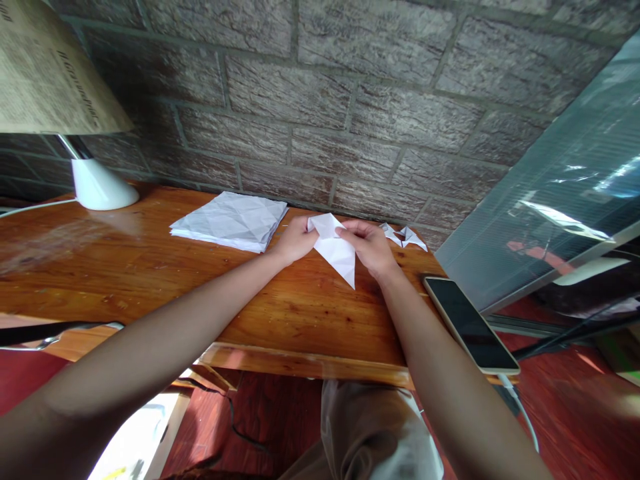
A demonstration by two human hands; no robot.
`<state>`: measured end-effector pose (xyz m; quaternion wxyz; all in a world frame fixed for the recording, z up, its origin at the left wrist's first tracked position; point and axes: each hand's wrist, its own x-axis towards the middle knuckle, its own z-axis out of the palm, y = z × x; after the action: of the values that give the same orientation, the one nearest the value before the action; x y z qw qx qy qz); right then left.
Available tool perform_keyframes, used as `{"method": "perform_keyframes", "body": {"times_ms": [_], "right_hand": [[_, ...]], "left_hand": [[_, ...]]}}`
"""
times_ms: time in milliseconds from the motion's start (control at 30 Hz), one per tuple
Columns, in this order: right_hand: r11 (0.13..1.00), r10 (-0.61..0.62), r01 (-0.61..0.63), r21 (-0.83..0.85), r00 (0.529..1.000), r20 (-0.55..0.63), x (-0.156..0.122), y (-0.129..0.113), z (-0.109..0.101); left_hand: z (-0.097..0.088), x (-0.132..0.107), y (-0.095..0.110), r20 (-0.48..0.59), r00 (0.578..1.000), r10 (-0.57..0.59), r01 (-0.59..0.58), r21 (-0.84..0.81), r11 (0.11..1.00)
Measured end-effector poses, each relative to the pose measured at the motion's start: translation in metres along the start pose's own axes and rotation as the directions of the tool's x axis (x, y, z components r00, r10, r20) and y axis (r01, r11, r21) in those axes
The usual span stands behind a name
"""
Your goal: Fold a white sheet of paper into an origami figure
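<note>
A folded white paper piece [336, 252] with a pointed lower tip lies over the wooden table [150, 267], held between both hands. My left hand [294, 240] pinches its upper left corner. My right hand [369, 245] grips its upper right edge with fingers curled over the fold. Both hands are closed on the paper near the table's far edge.
A stack of creased white sheets [231, 221] lies left of the hands. A small folded paper figure [406, 236] sits to the right. A phone [470, 325] rests at the table's right front corner. A lamp base [100, 185] stands far left; a brick wall is behind.
</note>
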<state>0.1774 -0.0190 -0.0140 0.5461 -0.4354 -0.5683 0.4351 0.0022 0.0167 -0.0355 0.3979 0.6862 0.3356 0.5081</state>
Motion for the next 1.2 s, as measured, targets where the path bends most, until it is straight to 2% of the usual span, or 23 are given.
{"method": "perform_keyframes", "body": {"times_ms": [300, 500, 667, 900, 1200], "right_hand": [[0.999, 0.033, -0.033, -0.003, 0.998, 0.058, -0.0021, -0.0028, 0.0003], [0.999, 0.035, -0.035, -0.002, 0.998, 0.058, -0.0014, -0.0015, 0.0001], [0.999, 0.034, -0.033, -0.018, 0.998, 0.055, -0.0012, -0.0011, 0.0001], [1.0, 0.018, -0.017, -0.01, 0.991, 0.133, -0.003, -0.0015, 0.0021], [0.999, 0.053, -0.053, -0.005, 0.988, 0.148, -0.0042, -0.0022, 0.0019]], "left_hand": [[0.0016, -0.0017, 0.0037, 0.055, 0.998, -0.039, 0.042, -0.056, 0.998], [0.0027, -0.0022, 0.0038, 0.028, 0.996, -0.08, 0.082, -0.068, 0.994], [0.003, -0.0027, 0.003, 0.049, 0.998, -0.036, 0.038, -0.034, 0.999], [-0.0009, -0.0026, 0.0077, 0.02, 0.993, 0.119, -0.12, 0.052, 0.991], [0.0013, -0.0017, 0.0091, 0.061, 0.995, 0.08, -0.08, -0.008, 0.997]]}}
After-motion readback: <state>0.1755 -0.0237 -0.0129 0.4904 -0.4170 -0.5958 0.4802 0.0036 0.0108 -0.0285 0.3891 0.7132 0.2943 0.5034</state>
